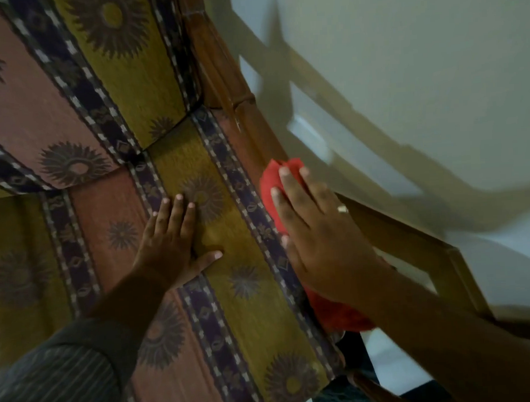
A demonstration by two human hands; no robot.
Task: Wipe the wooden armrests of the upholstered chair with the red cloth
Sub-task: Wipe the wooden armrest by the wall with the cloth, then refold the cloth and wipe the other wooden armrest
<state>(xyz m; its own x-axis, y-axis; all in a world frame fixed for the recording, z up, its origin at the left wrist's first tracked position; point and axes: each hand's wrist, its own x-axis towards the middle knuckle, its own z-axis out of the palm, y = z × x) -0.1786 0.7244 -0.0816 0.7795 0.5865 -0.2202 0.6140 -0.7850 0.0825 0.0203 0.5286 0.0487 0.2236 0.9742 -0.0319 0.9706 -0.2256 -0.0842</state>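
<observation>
The upholstered chair's seat cushion (pixel 235 239) has olive, pink and dark blue stripes with sunburst patterns. Its right wooden armrest (pixel 253 121) runs diagonally from the upper middle down to the right. My right hand (pixel 317 235) lies flat on the red cloth (pixel 272 182), pressing it onto the armrest; cloth shows beyond the fingertips and again under the wrist (pixel 340 316). A ring is on one finger. My left hand (pixel 174 245) rests flat with spread fingers on the seat cushion and holds nothing.
The patterned backrest cushion (pixel 76 87) fills the upper left. A pale wall (pixel 418 54) with the chair's shadows stands right of the armrest. The wooden arm frame and front post (pixel 458 279) continue to the lower right above a light floor.
</observation>
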